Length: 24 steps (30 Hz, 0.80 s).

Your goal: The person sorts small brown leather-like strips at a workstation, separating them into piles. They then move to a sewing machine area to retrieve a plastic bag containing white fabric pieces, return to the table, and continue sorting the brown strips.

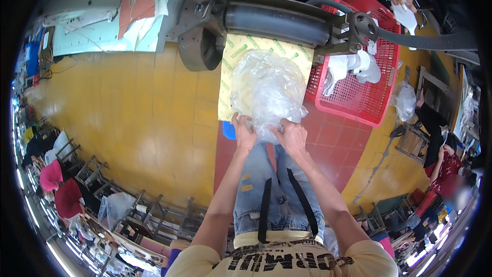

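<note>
A crumpled clear plastic bag (pixel 266 84) lies bunched on a yellow printed board (pixel 226 87) in front of me. My left hand (pixel 244 131) pinches the bag's near left edge with bent fingers. At its near right edge, my right hand (pixel 291 136) is closed on the same plastic, thumb pointing inward. What the bag holds, if anything, is hard to make out through the folds. Directly beyond the board runs a dark metal roller (pixel 279 23) in a heavy frame.
To the right of the board stands a red plastic basket (pixel 353 105) with white pieces inside. A grey corrugated hose (pixel 430 41) stretches off right. Far left is a pale green worktable (pixel 97 38) with fabric pieces. Across the basket, a co-worker's hands hold a white piece (pixel 405 18).
</note>
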{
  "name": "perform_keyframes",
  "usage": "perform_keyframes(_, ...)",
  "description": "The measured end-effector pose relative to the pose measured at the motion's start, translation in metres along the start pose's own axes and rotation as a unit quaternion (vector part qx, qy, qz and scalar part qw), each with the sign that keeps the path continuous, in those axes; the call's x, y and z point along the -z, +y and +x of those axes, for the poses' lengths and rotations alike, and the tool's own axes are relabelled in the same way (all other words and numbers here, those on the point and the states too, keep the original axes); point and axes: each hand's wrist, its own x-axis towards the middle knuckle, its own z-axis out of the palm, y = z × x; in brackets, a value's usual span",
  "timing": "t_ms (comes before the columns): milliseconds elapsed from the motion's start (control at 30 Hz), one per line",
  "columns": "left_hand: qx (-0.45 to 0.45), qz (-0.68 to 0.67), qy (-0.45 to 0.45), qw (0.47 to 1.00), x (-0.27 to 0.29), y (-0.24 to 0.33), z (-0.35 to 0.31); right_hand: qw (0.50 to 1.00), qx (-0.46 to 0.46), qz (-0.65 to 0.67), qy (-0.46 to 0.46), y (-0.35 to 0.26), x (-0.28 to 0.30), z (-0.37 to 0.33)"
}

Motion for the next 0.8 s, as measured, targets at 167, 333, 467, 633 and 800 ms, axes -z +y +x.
perform_keyframes(167, -0.084, 0.033, -0.044, 0.995, 0.004, 0.003, -0.014, 0.976, 0.016, 0.214, -0.033, -0.001, -0.024, 0.025)
perform_keyframes(333, 0.157, -0.390, -0.032, 0.907, 0.000, -0.007, -0.015, 0.917, 0.229, 0.249, -0.211, -0.015, -0.031, 0.022)
perform_keyframes(467, 0.250, -0.456, 0.051, 0.853, 0.007, -0.010, 0.005, 0.904, -0.056, 0.424, -0.017, 0.033, -0.031, 0.028)
perform_keyframes(633, 0.290, -0.448, 0.061, 0.843, 0.013, -0.017, 0.013, 0.967, -0.139, 0.057, 0.204, 0.081, -0.056, 0.057)
perform_keyframes(800, 0.262, -0.418, 0.060, 0.868, 0.021, -0.042, 0.010, 0.951, -0.182, 0.216, 0.124, 0.086, -0.063, 0.040)
